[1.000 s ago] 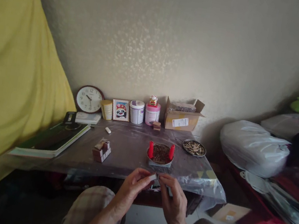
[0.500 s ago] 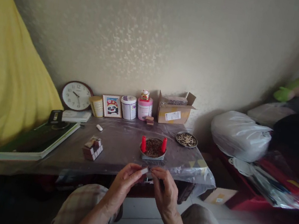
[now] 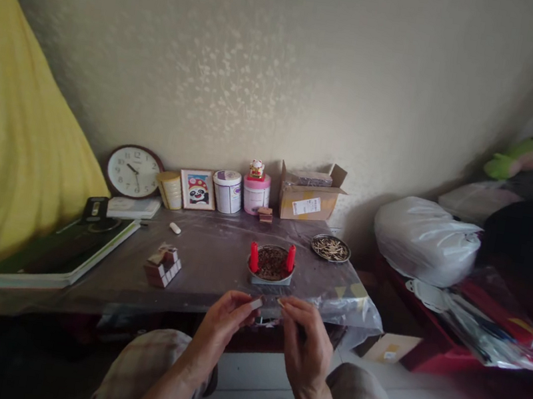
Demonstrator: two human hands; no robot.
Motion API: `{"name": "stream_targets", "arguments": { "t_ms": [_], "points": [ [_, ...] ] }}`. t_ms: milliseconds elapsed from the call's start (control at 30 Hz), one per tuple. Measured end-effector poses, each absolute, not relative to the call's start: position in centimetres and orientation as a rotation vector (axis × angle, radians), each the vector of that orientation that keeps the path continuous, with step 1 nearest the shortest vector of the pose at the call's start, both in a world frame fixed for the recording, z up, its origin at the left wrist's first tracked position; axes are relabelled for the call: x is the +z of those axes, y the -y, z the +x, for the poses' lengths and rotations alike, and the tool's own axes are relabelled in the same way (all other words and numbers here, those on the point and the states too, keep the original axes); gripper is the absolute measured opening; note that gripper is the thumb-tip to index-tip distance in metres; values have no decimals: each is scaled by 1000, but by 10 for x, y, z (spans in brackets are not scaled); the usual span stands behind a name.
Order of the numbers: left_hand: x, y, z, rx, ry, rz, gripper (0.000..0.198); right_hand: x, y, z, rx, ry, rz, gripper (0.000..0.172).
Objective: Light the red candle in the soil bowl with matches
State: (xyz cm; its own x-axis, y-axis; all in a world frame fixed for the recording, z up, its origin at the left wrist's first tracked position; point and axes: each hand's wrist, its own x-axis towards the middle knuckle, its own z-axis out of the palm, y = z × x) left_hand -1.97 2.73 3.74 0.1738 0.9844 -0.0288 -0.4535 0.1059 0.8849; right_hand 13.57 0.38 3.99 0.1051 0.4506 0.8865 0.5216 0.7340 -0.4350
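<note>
Between the fingers and thumb of my left hand (image 3: pixel 218 327) is a small matchbox (image 3: pixel 256 304), its pale side facing up. My right hand (image 3: pixel 306 347) is closed in a pinch a short way to the right of it, on what looks like a match (image 3: pixel 281 302); only a tiny pale tip shows. Just beyond both hands, on the table, sits a round bowl (image 3: pixel 270 276) of dark grains. Two red candles, the left one (image 3: pixel 254 257) and the right one (image 3: pixel 290 259), stand upright at its sides. Farther right lies a round dish (image 3: pixel 349 256) heaped with matchsticks (image 3: pixel 330 247).
Left on the plastic-covered table (image 3: pixel 217 252) are a brown and white block puzzle (image 3: pixel 163 267), a white eraser-like piece (image 3: pixel 175 229) and a large book (image 3: pixel 60 254). A clock (image 3: pixel 134 172), tins and an open carton (image 3: pixel 306 202) line the wall. Small stacked boxes (image 3: pixel 265 215) lie before the tins.
My right hand has drawn away to the right from the matchbox, widening the gap between my hands. My left hand stays nearly where it was. The view has shifted slightly.
</note>
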Motion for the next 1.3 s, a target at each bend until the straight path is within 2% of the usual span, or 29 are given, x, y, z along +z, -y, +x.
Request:
{"name": "stream_targets", "arguments": {
  "t_ms": [100, 233, 333, 533, 833, 1300],
  "points": [
    [38, -27, -19, 1233, -766, 883, 21, 38, -5, 135, -79, 1554, -768, 28],
    [40, -25, -20, 1240, -742, 895, 22, 13, -33, 141, -120, 1585, -988, 12],
    [39, -25, -22, 1233, -743, 904, 22, 2, -48, 151, -133, 1442, -1080, 10],
    [38, -27, -22, 1239, -759, 906, 21, 20, -32, 151, 33, 1346, -1033, 6],
    [40, -23, -21, 1246, -734, 921, 16, 29, -11, 128, 67, 1528, -886, 20],
    [39, -23, -21, 1249, -709, 989, 16, 24, -14, 130, 70, 1529, -899, 18]
  ]
}}
